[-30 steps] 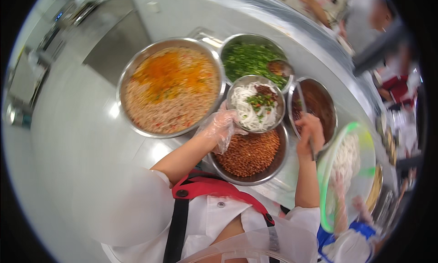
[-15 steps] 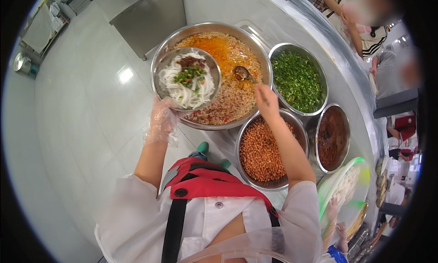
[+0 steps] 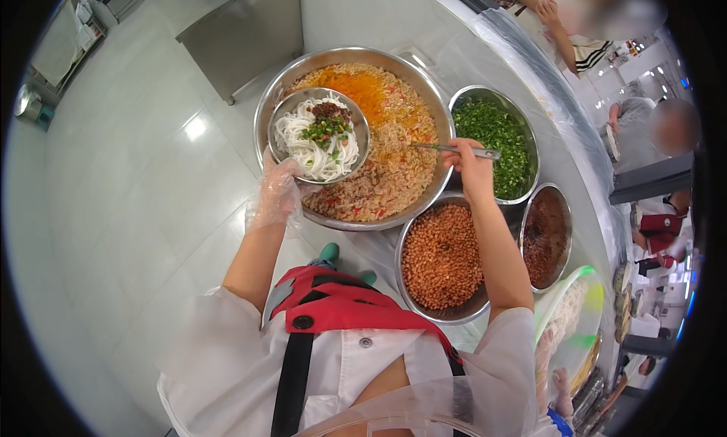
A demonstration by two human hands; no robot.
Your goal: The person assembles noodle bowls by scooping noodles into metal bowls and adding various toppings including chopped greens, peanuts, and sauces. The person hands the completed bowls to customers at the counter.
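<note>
My left hand [image 3: 278,187], in a clear plastic glove, grips the near edge of a metal bowl [image 3: 363,134]. White noodles [image 3: 303,134] fill it, topped with chopped greens and a dark red sauce. The bowl is held over the left part of a large metal basin [image 3: 441,96] of minced, oily topping [image 3: 397,164]. Bare, my right hand [image 3: 472,168] is closed round a metal ladle [image 3: 485,153] at the basin's right rim. The ladle's handle lies nearly level, and its scoop is hidden in the topping.
Right of the basin stand a pot of chopped greens [image 3: 492,134], a pot of brown beans or nuts [image 3: 439,255] and a pot of dark sauce [image 3: 541,236]. Beyond is a white tub [image 3: 598,285] of noodles, with another person's gloved hands [image 3: 560,391] beside it. A steel cabinet [image 3: 242,39] stands far left.
My right hand has moved right and the ladle has swung to nearly level, its scoop now out of sight in the topping. The noodle bowl stays in my left hand, shifted slightly in view.
</note>
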